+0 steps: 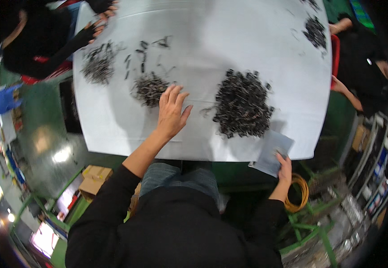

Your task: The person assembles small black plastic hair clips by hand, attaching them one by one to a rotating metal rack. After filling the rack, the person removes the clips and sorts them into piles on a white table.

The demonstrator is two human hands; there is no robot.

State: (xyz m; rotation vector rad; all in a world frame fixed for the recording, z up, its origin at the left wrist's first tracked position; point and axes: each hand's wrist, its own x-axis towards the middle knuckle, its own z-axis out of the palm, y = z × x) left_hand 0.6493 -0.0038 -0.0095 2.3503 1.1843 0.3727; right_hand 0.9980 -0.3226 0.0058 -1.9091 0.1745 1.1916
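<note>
The left hand (171, 111) lies flat on the white-covered desk (256, 40), palm down, fingers (169, 94) spread wide and holding nothing; the fingertips touch the near right edge of a small heap of dark metal pieces (149, 88). To the right of that hand, apart from it, sits the large heap of dark metal pieces (242, 103), the biggest on the desk, near the desk's near edge.

The right hand (284, 166) is at the near right corner of the desk, fingers closed on the lower edge of a flat grey plastic bag (273, 151) that hangs partly over the desk edge, just near and right of the large heap.

Farther left lies another grey-black heap of metal pieces (98, 66), with loose dark pieces (142, 56) scattered between it and the small heap. A second person's hands (99, 20) work at the far left corner. At the far right edge there is a further dark pile (315, 32), with another person's arm (346, 91) beside the desk. A coil of orange cable (299, 193) lies on the floor below the right hand, and cardboard boxes (95, 178) stand near left.
</note>
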